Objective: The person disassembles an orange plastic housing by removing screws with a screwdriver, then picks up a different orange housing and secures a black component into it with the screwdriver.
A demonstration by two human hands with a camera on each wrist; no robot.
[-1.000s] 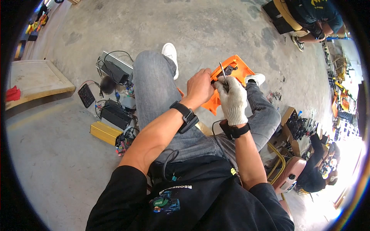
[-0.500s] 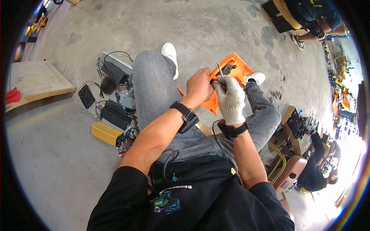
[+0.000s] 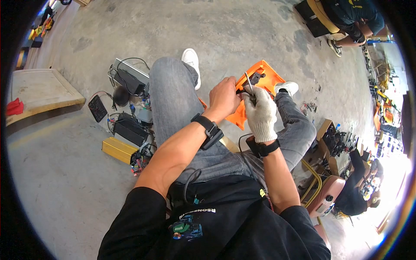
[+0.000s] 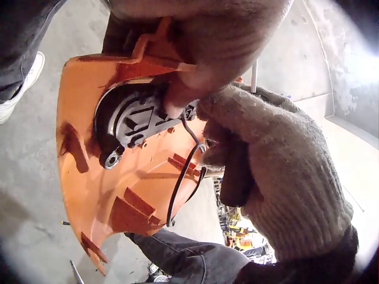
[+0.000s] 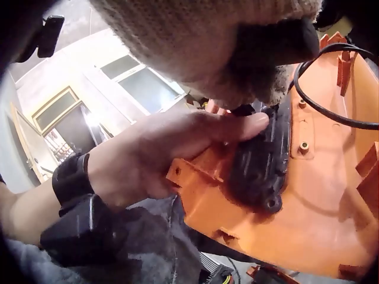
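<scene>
An orange plastic shell (image 3: 273, 77) is held over the lap, its hollow inner side showing ribs and screw posts. My bare left hand (image 3: 225, 97) grips its edge, with the thumb (image 5: 251, 125) pressing on a black ribbed plastic part (image 4: 133, 118) seated inside. A thin dark cable (image 4: 177, 183) loops from that part. In my gloved right hand (image 3: 262, 110) is a screwdriver (image 3: 248, 80), its dark handle (image 4: 237, 177) in the palm and its metal shaft pointing away from the body. The gloved fingertips are right at the black part beside the left thumb, partly hiding it.
Left of the legs lie a yellow box-shaped unit (image 3: 118, 150), a black unit (image 3: 129, 129) and a finned metal unit (image 3: 130, 76) with wires. A wooden board (image 3: 45, 89) stands farther left. Cardboard boxes of parts (image 3: 331, 145) are at the right. Other people are nearby.
The orange shell has shifted slightly. My right hand and the screwdriver have moved a little to the left and back slightly; my left hand stays nearly still on the shell.
</scene>
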